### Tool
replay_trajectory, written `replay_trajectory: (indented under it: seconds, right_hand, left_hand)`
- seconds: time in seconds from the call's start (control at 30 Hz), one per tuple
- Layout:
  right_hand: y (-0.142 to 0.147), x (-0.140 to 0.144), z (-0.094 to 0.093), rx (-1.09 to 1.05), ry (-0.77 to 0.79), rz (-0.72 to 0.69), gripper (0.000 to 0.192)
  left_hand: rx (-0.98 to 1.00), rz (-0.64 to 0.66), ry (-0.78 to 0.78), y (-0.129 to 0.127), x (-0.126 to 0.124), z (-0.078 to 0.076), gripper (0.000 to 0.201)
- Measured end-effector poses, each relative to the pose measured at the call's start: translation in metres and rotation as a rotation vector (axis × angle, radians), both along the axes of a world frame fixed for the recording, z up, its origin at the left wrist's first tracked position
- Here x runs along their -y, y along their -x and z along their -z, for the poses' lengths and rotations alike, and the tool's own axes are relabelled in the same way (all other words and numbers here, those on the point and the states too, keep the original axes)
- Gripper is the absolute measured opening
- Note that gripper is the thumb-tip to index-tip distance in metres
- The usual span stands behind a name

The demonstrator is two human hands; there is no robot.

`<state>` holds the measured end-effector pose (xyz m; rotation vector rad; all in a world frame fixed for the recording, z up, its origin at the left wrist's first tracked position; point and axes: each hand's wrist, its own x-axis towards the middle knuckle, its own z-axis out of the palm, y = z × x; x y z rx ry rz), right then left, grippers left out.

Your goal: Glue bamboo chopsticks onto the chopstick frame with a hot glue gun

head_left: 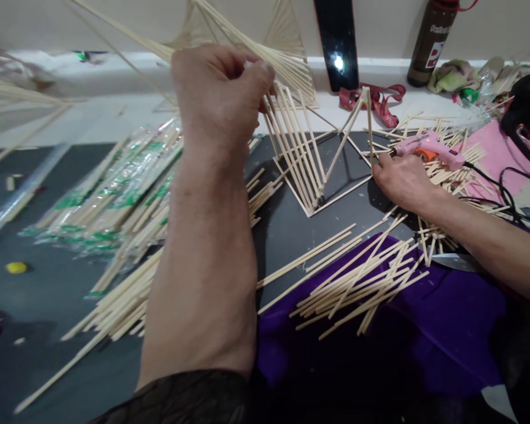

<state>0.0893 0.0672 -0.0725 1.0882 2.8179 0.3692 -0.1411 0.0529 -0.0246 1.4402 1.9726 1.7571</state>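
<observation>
**Bamboo sticks fanned into a frame, one hand pinching the top**

Pale bamboo sticks are making up a stick structure (298,159) that is standing on the dark counter (291,235), its slanting rows meeting at a corner near the middle of the view and fanning upward toward the wall. The left hand (218,97) is raised in front of the camera with its fingers curled closed, pinching the upper ends of the fanned sticks between thumb and fingertips. The right hand (401,179) is resting on the counter just right of the structure, palm down and fingers bent; it is touching the base edge of the frame, and whether it is gripping anything I cannot tell. A pink glue gun (428,147) is lying just beyond that hand, its nozzle pointing toward the frame and its black cord trailing off to the right.

Loose sticks (357,277) are lying scattered across a purple cloth (424,330) in the foreground, between the two forearms. More sticks in clear wrappers with green print (115,188) are piled on the left side of the counter. Against the wall at the back, a brown bottle (430,41) is standing upright, a red strap (380,100) is lying near it, and a dark phone (338,44) is leaning with a light reflecting on it.
</observation>
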Motion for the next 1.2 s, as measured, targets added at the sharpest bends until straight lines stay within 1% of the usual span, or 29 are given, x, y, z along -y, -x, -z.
replay_trajectory:
  seconds: [0.13, 0.27, 0.4, 0.5, 0.6, 0.67, 0.8, 0.97, 1.1, 1.2]
  right_hand:
    - [0.005, -0.003, 0.003, -0.012, -0.01, 0.001, 0.043]
    - [0.004, -0.006, 0.002, -0.025, 0.006, 0.019, 0.038]
    - [-0.004, -0.004, -0.006, -0.059, 0.053, 0.073, 0.033]
    - [-0.01, -0.002, -0.014, -0.038, 0.114, 0.122, 0.033]
    - [-0.011, -0.003, -0.017, -0.011, 0.17, 0.16, 0.034]
    - [-0.012, -0.004, -0.016, -0.047, 0.197, 0.142, 0.032]
    - [-0.013, -0.007, -0.012, -0.138, 0.272, 0.075, 0.026]
    - [-0.011, -0.005, -0.01, -0.137, 0.381, -0.044, 0.023]
    - [-0.011, -0.003, -0.01, -0.134, 0.365, -0.045, 0.022]
    - [-0.014, -0.006, -0.016, -0.178, 0.372, -0.029, 0.019]
  left_hand:
    - [-0.012, -0.02, 0.006, 0.003, -0.004, 0.002, 0.012]
    - [-0.016, -0.045, 0.021, 0.002, -0.005, 0.001, 0.014]
    - [0.015, -0.003, -0.001, -0.002, -0.001, -0.001, 0.015]
    - [0.041, 0.029, 0.019, -0.002, 0.002, -0.002, 0.016]
    - [0.035, 0.067, 0.053, -0.001, 0.003, -0.003, 0.015]
    - [0.043, 0.088, 0.062, 0.0, 0.003, -0.003, 0.013]
    - [0.103, 0.097, 0.022, -0.001, 0.002, -0.003, 0.01]
    - [0.157, 0.116, 0.018, 0.0, -0.001, -0.002, 0.007]
    - [0.152, 0.113, 0.039, 0.0, -0.001, 0.0, 0.01]
    - [0.157, 0.131, 0.025, 0.0, 0.001, 0.0, 0.01]
